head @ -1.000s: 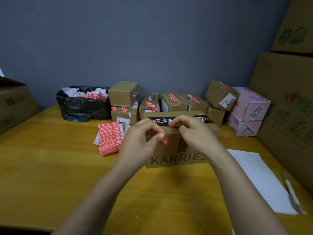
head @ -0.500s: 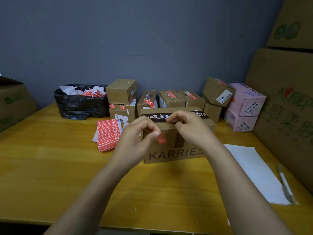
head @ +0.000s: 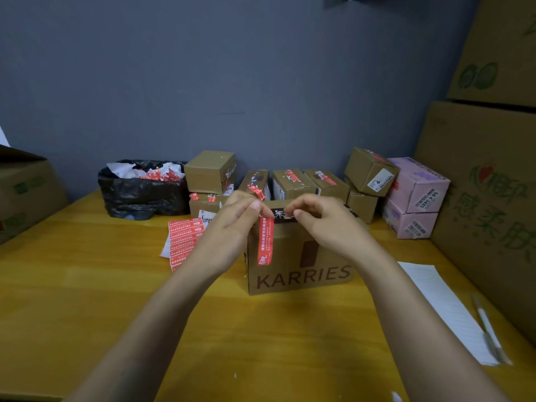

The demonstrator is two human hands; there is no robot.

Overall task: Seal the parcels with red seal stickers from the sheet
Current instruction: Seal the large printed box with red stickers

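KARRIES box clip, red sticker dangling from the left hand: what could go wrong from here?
The red seal sticker hangs free from the left hand, pinched only at its top, so it may curl onto itself or land crooked on the KARRIES box. What the right hand pinches is unclear; if it is not steadying the box, pressing might shift it.

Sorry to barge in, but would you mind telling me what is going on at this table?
A person is sealing parcels. Their left hand pinches the top end of a red seal sticker, which hangs down the front of the KARRIES box on the table. The right hand is curled at the box's top edge by the black tape; what it pinches, I cannot tell. The sticker sheet lies left of the box, and several small parcels behind already carry red stickers.
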